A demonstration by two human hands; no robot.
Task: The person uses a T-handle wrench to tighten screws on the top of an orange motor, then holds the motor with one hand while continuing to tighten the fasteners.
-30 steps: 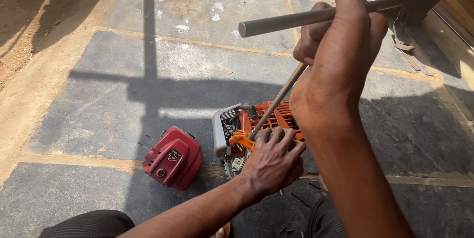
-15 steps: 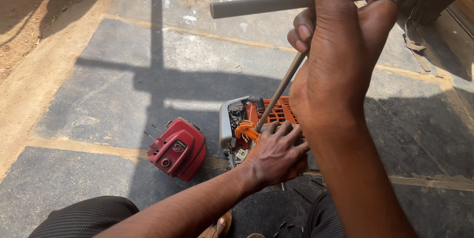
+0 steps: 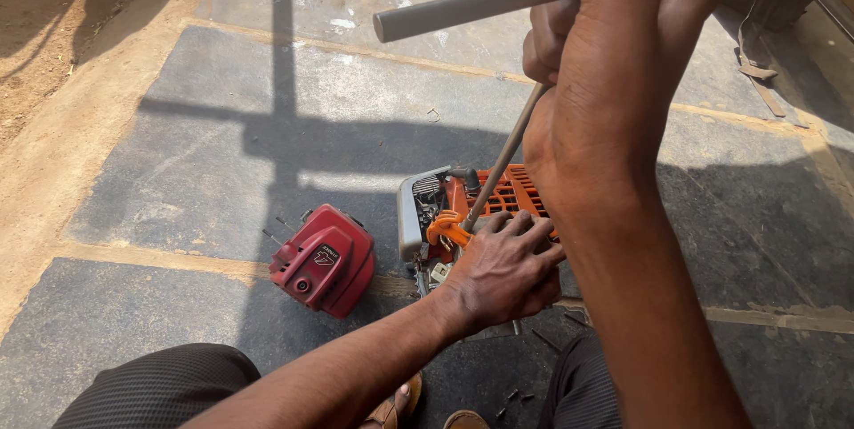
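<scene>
Two hands work: the left hand (image 3: 505, 271) presses flat on the orange engine (image 3: 485, 216) on the slab floor (image 3: 178, 171); the right hand (image 3: 614, 56) fists the T-handled wrench (image 3: 498, 167), rigid, probably steel, best gripped at its crossbar.

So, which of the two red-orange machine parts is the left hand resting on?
The left hand rests on the orange engine body, with its slotted grille and grey metal end. The darker red cover lies apart to its left on the stone floor, untouched.

Left hand (image 3: 507, 273) flat, right hand (image 3: 614, 82) fisted.
</scene>
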